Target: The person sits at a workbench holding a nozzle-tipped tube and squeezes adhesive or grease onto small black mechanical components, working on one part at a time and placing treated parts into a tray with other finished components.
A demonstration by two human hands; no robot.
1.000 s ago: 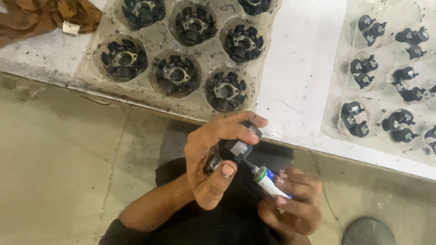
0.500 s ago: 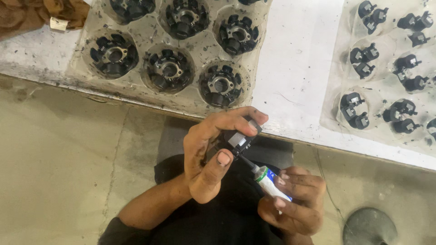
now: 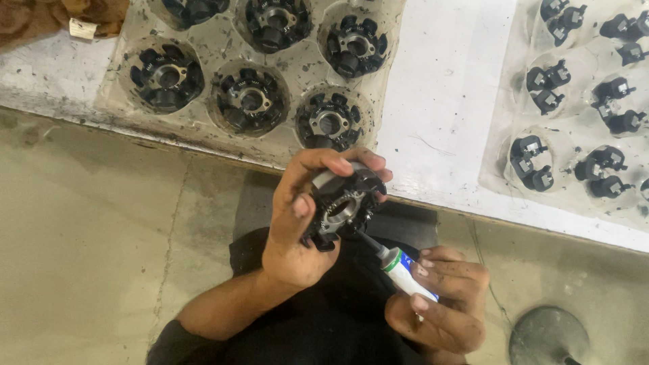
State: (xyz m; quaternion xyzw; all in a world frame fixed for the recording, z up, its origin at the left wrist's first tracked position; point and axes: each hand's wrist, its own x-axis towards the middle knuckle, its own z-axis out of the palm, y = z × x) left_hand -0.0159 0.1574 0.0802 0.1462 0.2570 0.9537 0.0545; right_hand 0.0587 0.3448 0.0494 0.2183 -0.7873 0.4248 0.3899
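My left hand (image 3: 301,223) grips a round black part with a metal centre ring (image 3: 341,203), tilted so its face shows. My right hand (image 3: 439,307) holds a small white, green and blue tube (image 3: 404,270) whose thin dark nozzle touches the lower right edge of the part. Both hands work just below the white table's edge (image 3: 439,196), over my dark clothing.
A clear moulded tray (image 3: 203,128) on the table holds several of the same round black parts. A second clear tray (image 3: 500,169) at the right holds several small black clips. Brown cloth (image 3: 61,17) lies top left. A round grey base (image 3: 547,334) stands on the concrete floor.
My left hand has turned the round part so its face and centre ring now show. The tube's nozzle stays at the part's edge.
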